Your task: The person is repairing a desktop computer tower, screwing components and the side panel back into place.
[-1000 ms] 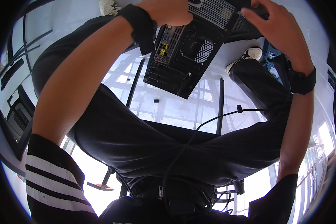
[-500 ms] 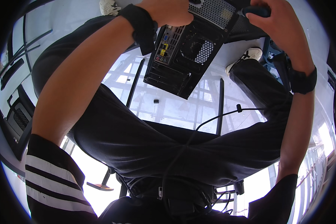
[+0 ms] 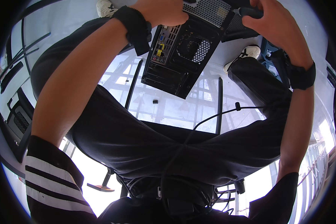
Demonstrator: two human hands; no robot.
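A black computer case (image 3: 190,74) lies tilted at top centre, showing its port panel (image 3: 160,44) with coloured sockets, slot covers and honeycomb vents. My left hand (image 3: 162,13) is curled at the case's upper left edge, gripping it; some fingertips are hidden. My right hand (image 3: 268,20) holds a dark-handled screwdriver (image 3: 252,12), whose tip is at the case's upper right corner beside a mesh section; whether it sits in a screw is too small to tell.
My bent legs and white shoes (image 3: 252,52) surround the case on a glossy reflective floor (image 3: 183,112). A blue toolbox-like object (image 3: 268,50) lies right, black frame pieces (image 3: 18,123) left. Dark bars (image 3: 219,104) lie below the case; a black cable (image 3: 209,116) crosses my lap.
A second ago the screwdriver was mostly hidden by my right hand; it now shows at the corner. The case and both hands have shifted slightly left.
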